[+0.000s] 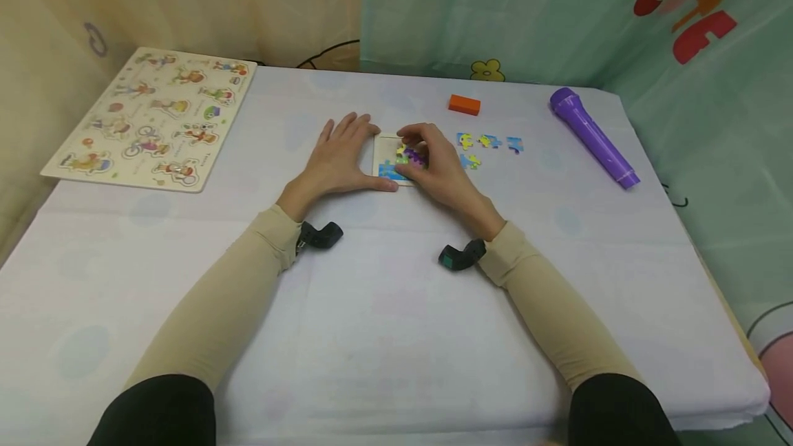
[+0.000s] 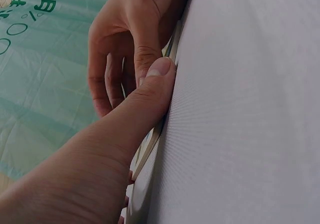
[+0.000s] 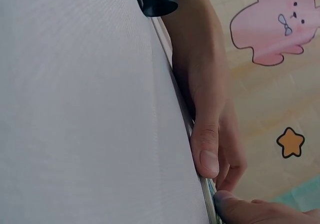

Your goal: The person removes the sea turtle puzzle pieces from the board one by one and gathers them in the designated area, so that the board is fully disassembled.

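black sleeves (image 1: 157,411) nearest; left hand (image 1: 337,157) spread, right hand (image 1: 438,165) curled, can't tell if pinching; puzzle board (image 1: 385,150) between them likely light, stiff: hold edges.

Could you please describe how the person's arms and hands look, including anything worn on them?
Both arms wear beige sleeves, with black fabric nearer the body. At each cuff sits a black curved device; the one on the right has a small green patch. The left hand and right hand wear no gloves.

free tabletop (image 1: 384,315) between sleeves (image 1: 219,305), puzzle pieces (image 1: 489,142) blocking rightward.
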`<state>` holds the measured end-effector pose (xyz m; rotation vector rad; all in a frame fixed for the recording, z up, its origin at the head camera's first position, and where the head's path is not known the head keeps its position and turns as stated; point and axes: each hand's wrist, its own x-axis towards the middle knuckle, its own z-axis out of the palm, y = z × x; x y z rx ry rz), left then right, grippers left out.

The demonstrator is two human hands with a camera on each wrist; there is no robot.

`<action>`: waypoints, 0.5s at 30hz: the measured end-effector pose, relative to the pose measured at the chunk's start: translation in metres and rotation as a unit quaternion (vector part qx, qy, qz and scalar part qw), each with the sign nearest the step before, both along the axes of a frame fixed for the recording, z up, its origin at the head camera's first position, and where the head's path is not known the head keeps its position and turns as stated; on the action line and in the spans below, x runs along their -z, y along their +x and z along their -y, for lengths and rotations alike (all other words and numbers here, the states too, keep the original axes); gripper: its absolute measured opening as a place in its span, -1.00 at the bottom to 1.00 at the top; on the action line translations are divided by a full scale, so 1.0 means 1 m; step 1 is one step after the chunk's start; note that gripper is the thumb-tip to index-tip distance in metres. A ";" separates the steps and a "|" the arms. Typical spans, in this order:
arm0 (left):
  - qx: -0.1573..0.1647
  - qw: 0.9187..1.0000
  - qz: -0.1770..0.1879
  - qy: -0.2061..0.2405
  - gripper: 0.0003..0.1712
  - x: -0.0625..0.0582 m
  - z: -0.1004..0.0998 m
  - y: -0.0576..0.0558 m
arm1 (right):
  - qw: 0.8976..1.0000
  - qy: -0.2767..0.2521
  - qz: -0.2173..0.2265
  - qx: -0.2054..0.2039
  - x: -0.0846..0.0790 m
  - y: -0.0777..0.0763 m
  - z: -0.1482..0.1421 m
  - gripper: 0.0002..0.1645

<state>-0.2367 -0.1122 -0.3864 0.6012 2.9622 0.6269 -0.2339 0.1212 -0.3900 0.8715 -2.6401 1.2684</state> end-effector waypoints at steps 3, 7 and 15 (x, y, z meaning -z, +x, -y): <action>0.000 1.000 0.000 0.002 0.32 0.000 0.001 0.000 | 1.000 -0.020 -0.018 0.003 0.002 0.001 0.001 -0.39; 0.001 1.000 0.001 0.003 0.33 0.001 0.001 0.000 | 0.999 -0.035 -0.032 0.018 0.003 0.002 0.001 -0.53; 0.000 1.000 0.001 0.005 0.32 0.002 0.001 -0.001 | 0.995 -0.080 0.009 0.052 -0.002 0.008 -0.003 -0.73</action>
